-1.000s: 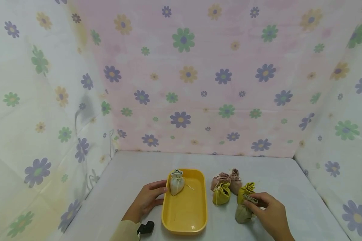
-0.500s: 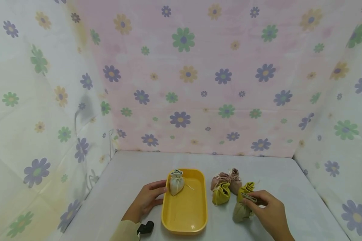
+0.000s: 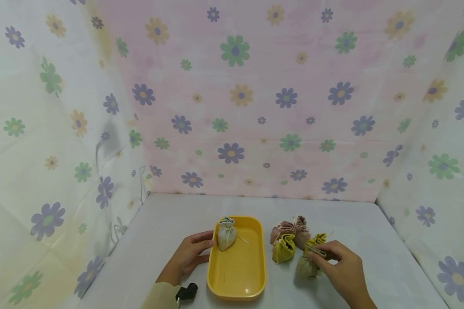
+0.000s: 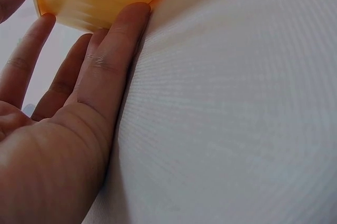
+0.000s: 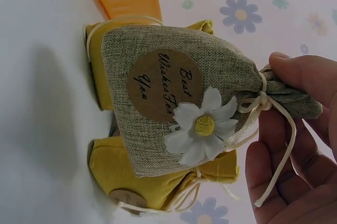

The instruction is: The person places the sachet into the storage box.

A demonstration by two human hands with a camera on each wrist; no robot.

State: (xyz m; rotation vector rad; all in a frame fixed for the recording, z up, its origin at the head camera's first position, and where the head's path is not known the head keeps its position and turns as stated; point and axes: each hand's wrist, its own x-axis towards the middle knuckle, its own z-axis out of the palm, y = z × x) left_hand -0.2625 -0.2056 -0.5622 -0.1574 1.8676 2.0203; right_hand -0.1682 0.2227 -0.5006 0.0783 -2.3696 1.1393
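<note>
My right hand (image 3: 342,268) pinches the gathered neck of a grey-green drawstring pouch (image 3: 308,266). In the right wrist view the pouch (image 5: 158,92) hangs off the table and shows a white cloth daisy, a round "Best Wishes For You" label and a cream cord. Behind it are two mustard pouches (image 5: 142,174). My left hand (image 3: 191,255) rests at the left side of a yellow tray (image 3: 237,283); its extended fingers touch the tray wall (image 4: 105,2) in the left wrist view. A whitish pouch (image 3: 227,238) sits in the tray's far left corner.
Right of the tray stand a mustard pouch (image 3: 284,249) and pinkish-brown pouches (image 3: 301,234), close together. Another mustard pouch (image 3: 318,240) is partly hidden by my right hand. A black object (image 3: 187,292) lies near my left wrist. Flower-printed cloth (image 3: 232,107) walls surround the white table.
My right hand has shifted slightly left and up with the grey-green pouch, which has risen off the table. The left hand and tray have stayed put.
</note>
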